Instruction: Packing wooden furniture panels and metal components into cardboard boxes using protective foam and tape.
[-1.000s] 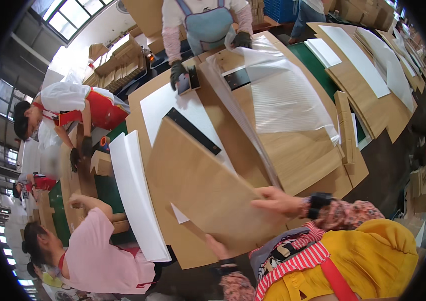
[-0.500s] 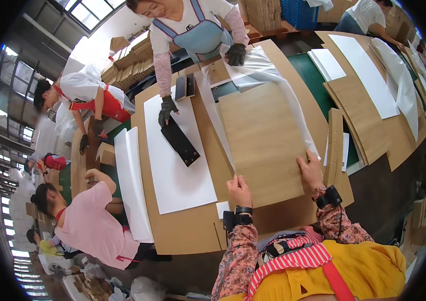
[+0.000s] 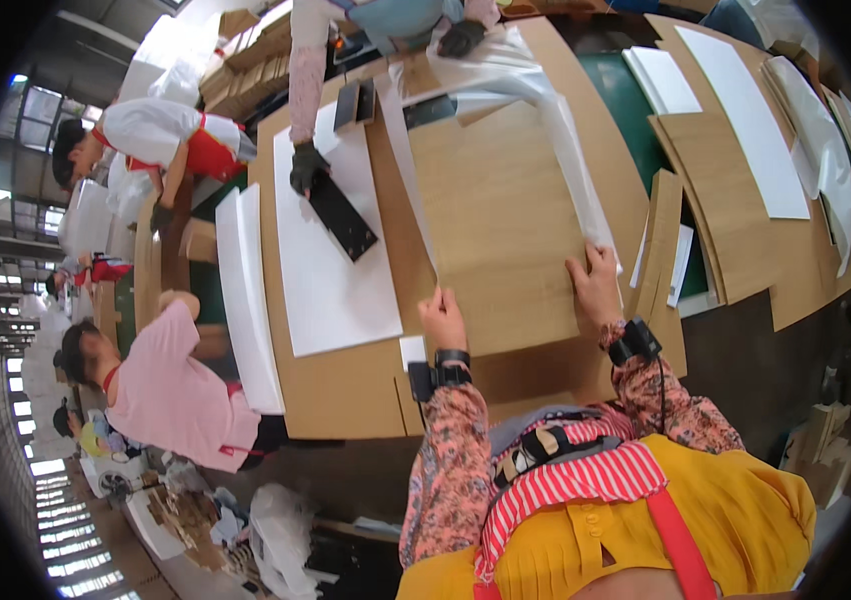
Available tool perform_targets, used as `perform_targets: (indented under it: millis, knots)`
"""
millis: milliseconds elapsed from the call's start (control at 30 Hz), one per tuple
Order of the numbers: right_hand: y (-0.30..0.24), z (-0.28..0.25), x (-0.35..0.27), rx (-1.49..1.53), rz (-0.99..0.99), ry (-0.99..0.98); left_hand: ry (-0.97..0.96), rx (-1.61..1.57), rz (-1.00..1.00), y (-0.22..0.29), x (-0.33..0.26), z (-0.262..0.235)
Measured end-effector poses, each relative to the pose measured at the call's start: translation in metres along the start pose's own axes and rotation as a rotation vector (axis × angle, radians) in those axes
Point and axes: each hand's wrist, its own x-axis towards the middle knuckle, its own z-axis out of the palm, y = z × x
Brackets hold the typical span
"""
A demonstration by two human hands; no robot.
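Observation:
A brown cardboard sheet [image 3: 500, 220] lies over clear plastic film [image 3: 577, 165] on a larger cardboard piece. My left hand [image 3: 442, 318] is closed on the sheet's near left corner, thumb and fingers pinched together. At its near right edge, my right hand [image 3: 597, 288] grips the same sheet. Beneath the sheet's far end, a dark part shows partly through the film. Across the table, a co-worker's gloved hand [image 3: 308, 168] touches a black rectangular piece [image 3: 343, 217] on a white board [image 3: 330, 270]. That person's other gloved hand [image 3: 461, 39] rests by the film's far edge.
A narrow folded cardboard strip [image 3: 656, 240] lies to my right, with stacked cardboard sheets [image 3: 725, 225] and white boards [image 3: 745, 120] beyond. Another white board [image 3: 248, 300] stands left, near a co-worker in pink [image 3: 180, 385]. A second black piece [image 3: 353, 105] sits farther back.
My view has tilted, so the table appears higher and slightly left. Both my hands stay on the cardboard sheet. The co-worker's gloved hand remains on the black piece.

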Motion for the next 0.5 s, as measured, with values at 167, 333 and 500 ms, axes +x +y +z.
perform_targets:
  millis: [167, 333, 500]
  knots:
    - [0.021, 0.001, -0.003, 0.285, 0.205, -0.073, -0.396, -0.261, -0.204, -0.027, -0.003, -0.047]
    - [0.037, -0.019, -0.061, 0.384, 0.263, -0.070, -0.321, -0.410, -0.402, -0.024, -0.109, -0.058]
    - [0.017, -0.014, -0.079, 0.196, 0.182, -0.021, -0.276, 0.076, 0.067, -0.009, -0.131, -0.072]
